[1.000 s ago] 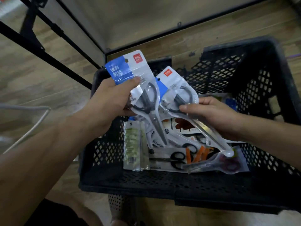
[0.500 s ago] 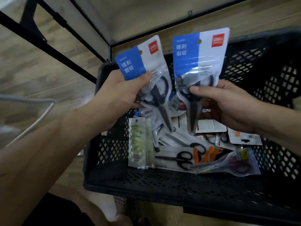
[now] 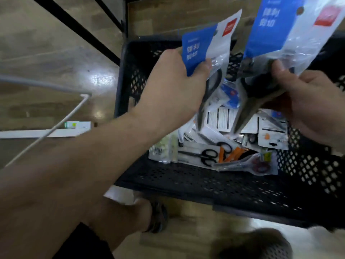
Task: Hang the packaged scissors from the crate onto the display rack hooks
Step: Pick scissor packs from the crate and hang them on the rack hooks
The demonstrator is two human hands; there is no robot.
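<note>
Each hand holds one packaged pair of scissors above the black perforated crate [image 3: 205, 182]. My left hand [image 3: 173, 85] pinches a clear pack with a blue-and-white header card [image 3: 203, 45], thumb on its front. My right hand [image 3: 308, 103] grips a second, similar pack [image 3: 276, 28] by the black scissor handles, higher and nearer the camera. Both packs hang blades down. Several more packaged scissors [image 3: 211, 156] lie on the crate floor. No rack hooks are visible.
The crate stands on a wooden floor [image 3: 56, 58]. Black metal frame bars [image 3: 78, 25] run diagonally at upper left. A white wire rod [image 3: 46, 129] and a white strip lie at left. My foot in a dark sandal [image 3: 158, 217] is below the crate's near edge.
Both hands have lifted their scissor packs up from the crate, toward the camera. The right pack was turned upright from lying slanted. The view has tilted down, so my leg and foot show.
</note>
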